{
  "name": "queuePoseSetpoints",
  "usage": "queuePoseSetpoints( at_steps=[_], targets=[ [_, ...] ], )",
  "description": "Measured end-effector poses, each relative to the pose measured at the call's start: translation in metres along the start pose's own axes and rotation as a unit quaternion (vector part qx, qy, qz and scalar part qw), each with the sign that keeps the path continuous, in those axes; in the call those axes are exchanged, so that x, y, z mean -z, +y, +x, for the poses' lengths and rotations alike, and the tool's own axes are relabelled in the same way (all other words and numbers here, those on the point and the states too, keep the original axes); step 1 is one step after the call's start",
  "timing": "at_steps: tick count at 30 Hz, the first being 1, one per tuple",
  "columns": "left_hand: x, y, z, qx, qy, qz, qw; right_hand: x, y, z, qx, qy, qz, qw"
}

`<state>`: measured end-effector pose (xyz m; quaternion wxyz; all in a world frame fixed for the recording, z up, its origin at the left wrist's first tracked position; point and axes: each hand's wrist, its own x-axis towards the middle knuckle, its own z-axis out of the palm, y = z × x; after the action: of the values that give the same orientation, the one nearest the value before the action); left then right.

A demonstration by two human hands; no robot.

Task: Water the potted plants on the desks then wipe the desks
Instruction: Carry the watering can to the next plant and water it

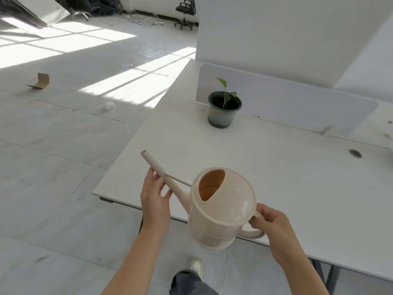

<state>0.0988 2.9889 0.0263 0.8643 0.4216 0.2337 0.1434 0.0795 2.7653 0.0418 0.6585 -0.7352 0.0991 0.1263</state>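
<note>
Grips the loop handle of a cream plastic watering can [221, 209] with the right hand [274, 228], fingers curled tight round the loop. Steadies the long thin spout [158, 168] with the left hand [154, 201]: fingers [151, 173] straight and slightly spread, laid against the spout's near side, not wrapped round it. Holds the can in the air over the near edge of the white desk surface [265, 162], upright, spout aimed up and to the left, filling hole open on top; cannot tell whether any water inside.

Farther back on the surface, well apart from the can: a small green seedling in a dark-rimmed pale plastic pot [222, 117], upright, just in front of a white rounded divider panel [297, 103].

On the grey tiled floor [63, 156] to the left: a bent piece of brown cardboard [40, 80] and a small white cap [110, 105]. By the far wall, a black office chair [185, 11].
</note>
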Motion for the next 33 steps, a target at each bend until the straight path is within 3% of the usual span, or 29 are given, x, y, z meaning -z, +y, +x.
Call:
queuePoseSetpoints(
  at_steps=[17, 33],
  targets=[
    [-0.160, -0.055, 0.132, 0.025, -0.081, 0.116, 0.990, 0.071, -0.039, 0.132, -0.003, 0.097, 0.059, 0.993],
    [-0.228, -0.070, 0.224, 0.102, -0.178, 0.183, 0.961, 0.041, -0.081, 0.174, 0.012, 0.232, 0.019, 0.972]
  ],
)
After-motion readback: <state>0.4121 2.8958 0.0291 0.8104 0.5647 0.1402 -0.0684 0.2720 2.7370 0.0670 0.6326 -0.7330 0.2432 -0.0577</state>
